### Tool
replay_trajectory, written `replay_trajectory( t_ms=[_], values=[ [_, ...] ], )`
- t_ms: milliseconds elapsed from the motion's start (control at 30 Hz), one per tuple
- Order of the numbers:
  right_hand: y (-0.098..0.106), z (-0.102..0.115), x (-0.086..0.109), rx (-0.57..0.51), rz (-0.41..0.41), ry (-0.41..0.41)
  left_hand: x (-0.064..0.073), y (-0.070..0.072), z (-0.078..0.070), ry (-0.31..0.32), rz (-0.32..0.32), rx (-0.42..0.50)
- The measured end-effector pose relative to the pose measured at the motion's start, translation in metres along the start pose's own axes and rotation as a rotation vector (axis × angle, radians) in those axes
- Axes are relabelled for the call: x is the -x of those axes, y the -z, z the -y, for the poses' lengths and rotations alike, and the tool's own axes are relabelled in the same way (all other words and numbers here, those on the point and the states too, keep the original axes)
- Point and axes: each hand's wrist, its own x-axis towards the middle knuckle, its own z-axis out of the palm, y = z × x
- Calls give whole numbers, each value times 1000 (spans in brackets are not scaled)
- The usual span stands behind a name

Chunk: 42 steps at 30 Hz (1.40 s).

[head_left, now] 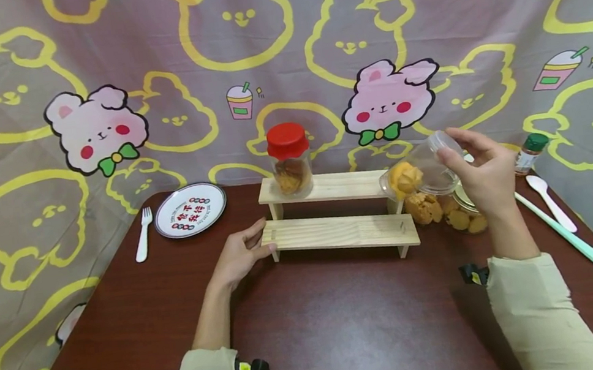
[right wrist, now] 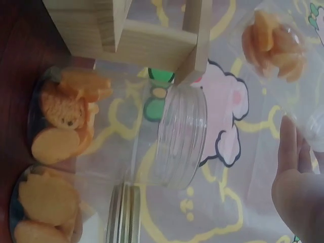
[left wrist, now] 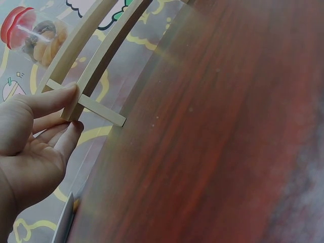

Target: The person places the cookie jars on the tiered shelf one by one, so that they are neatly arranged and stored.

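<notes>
My left hand (head_left: 238, 255) grips the left end of the lower board of a two-tier wooden shelf (head_left: 341, 232), thumb on top and fingers beneath in the left wrist view. My right hand (head_left: 486, 171) holds a clear jar (head_left: 420, 165) by its pale lid end, above the table by the shelf's right end. This jar is tilted, its base towards the shelf, with orange-brown cookies gathered at the base. On the upper board's left part stands a red-lidded jar (head_left: 291, 164) of cookies. Below the held jar, another clear cookie jar (right wrist: 119, 126) stands on the table.
Beside that jar is a gold-lidded cookie jar (head_left: 466, 213). Farther right are a green-capped bottle (head_left: 530, 154), a white spoon (head_left: 551, 203) and a long pale-green-handled utensil (head_left: 572, 237). A plate (head_left: 191, 210) and white fork (head_left: 144, 234) lie at left. Patterned cloth (head_left: 283, 75) hangs behind.
</notes>
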Motion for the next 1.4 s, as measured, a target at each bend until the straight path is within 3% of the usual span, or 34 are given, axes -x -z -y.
replay_trajectory(
  t_ms=[100,300,367,800,967,1100,1400],
  values=[
    [-4,0,-1,76,-8,20,0,0,1,-2,5,1],
    [-14,1,-3,356,38,41,1,0,0,-2,9,18],
    [-17,1,-3,389,50,42,1,-1,0,-6,11,23],
    [-28,-8,-8,363,78,38,2,-1,-1,-8,12,15],
    [-35,-4,-11,419,101,40,2,0,-1,-8,9,13],
    [-41,-3,-14,464,103,-1,1,0,-1,-9,4,13],
    [-53,-12,-22,458,115,-64,2,-1,-2,-9,2,-2]
  ],
)
